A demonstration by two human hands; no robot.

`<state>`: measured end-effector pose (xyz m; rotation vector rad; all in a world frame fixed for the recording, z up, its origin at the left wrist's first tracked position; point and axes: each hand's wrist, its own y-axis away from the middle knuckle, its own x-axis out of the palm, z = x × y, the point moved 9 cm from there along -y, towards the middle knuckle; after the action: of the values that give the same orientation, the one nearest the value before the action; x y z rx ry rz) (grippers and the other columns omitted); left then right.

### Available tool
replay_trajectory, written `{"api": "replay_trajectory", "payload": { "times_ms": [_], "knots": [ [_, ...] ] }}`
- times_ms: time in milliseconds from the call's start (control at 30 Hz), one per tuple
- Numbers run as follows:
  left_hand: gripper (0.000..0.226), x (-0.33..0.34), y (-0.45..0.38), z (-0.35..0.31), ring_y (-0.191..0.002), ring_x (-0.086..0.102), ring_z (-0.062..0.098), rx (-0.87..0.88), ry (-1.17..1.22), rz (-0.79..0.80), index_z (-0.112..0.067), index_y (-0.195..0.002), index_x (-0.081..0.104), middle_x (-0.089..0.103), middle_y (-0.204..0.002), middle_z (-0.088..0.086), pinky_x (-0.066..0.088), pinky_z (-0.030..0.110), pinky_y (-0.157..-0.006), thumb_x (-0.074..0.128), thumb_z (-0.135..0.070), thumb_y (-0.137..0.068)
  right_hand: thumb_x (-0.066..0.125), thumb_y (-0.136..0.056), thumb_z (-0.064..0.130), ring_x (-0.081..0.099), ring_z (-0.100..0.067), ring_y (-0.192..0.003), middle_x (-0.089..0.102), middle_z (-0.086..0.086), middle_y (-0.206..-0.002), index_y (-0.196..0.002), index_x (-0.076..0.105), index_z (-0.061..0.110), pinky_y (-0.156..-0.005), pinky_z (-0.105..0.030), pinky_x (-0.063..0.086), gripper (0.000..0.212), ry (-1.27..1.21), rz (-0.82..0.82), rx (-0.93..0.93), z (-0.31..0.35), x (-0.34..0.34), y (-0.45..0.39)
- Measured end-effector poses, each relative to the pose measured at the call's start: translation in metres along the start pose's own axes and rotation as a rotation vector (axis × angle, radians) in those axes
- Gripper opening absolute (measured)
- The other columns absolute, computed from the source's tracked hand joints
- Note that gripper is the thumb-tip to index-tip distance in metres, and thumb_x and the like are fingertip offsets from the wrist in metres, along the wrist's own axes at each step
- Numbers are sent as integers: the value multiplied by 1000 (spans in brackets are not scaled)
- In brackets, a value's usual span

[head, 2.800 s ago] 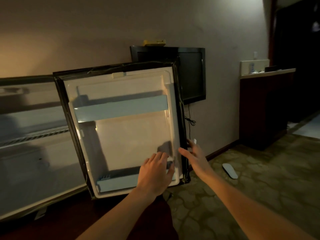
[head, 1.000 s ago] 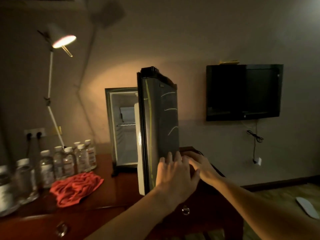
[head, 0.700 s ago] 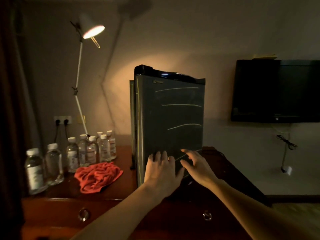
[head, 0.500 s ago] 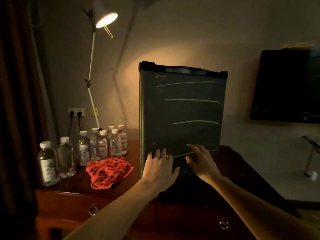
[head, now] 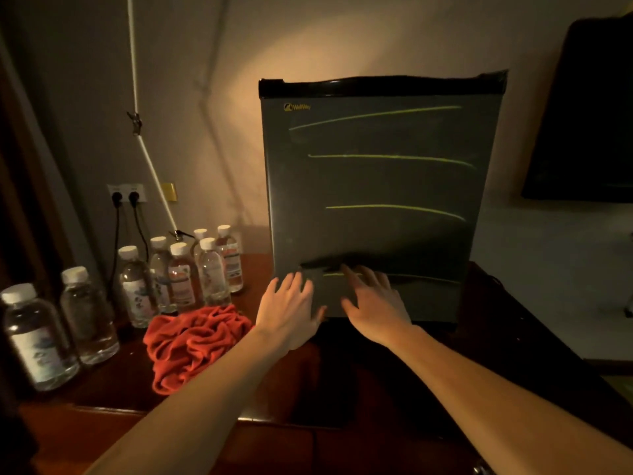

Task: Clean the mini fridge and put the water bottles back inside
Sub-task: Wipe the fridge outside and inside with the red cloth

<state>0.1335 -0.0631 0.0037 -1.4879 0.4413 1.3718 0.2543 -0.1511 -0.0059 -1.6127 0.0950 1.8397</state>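
**Both palms on the closed fridge door**

Nearest to me, my left hand [head: 291, 311] and right hand [head: 371, 303] lie flat on the low part of the door [head: 376, 200]. The fingers are straight and a little spread; they press and hold nothing. The fridge [head: 380, 87] stands upright on the desk [head: 113, 392], with its door closed toward me.

I judge the fridge heavy and stiff, and the door face smooth, so flat palms may slip on it. To open it I would take the door by its edge, not by the face.

Left of my hands lies a crumpled red cloth [head: 193, 344], soft and light. Behind it the bottles [head: 191, 265] stand in a group, not yet inside. They look light but easy to knock over, so I would grip each one around the body. Farther back are the lamp arm [head: 150, 159] and the sockets [head: 126, 193].
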Motion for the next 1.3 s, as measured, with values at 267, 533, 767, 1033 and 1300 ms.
{"api": "replay_trajectory", "payload": {
  "times_ms": [267,533,767,1033,1300],
  "knots": [
    [72,24,-6,11,-140,34,22,23,19,-14,-13,-145,39,40,-152,7,26,42,-115,35,-61,-92,40,-88,56,21,-34,-136,23,0,-153,-148,16,38,-105,-51,35,67,118,-119,24,0,13,-9],
    [51,6,43,55,-126,47,22,-43,-19,-43,-18,-123,53,55,-133,2,35,40,-107,41,-55,-90,46,-94,52,26,-33,-138,31,-7,-151,-150,20,28,-107,-49,35,67,104,-46,-41,37,27,19],
    [42,12,103,121,-118,54,23,-197,-5,48,-21,-118,55,59,-124,1,43,39,-94,43,-49,-90,55,-86,58,32,-25,-137,37,0,-151,-152,24,30,-109,-38,34,79,24,84,-242,115,55,38],
    [37,25,145,207,-112,55,23,-323,-26,89,-18,-115,54,59,-119,2,44,37,-86,44,-45,-92,55,-74,73,13,-29,-146,16,1,-161,-150,11,46,-112,-52,30,91,-99,336,-386,223,111,18],
    [43,47,154,251,-103,59,19,-352,98,42,-22,-117,53,61,-114,-3,49,34,-81,34,-54,-96,63,-73,71,-3,-47,-145,2,-1,-163,-144,0,58,-103,-77,12,96,33,559,-448,278,171,-8]
  ]
}}
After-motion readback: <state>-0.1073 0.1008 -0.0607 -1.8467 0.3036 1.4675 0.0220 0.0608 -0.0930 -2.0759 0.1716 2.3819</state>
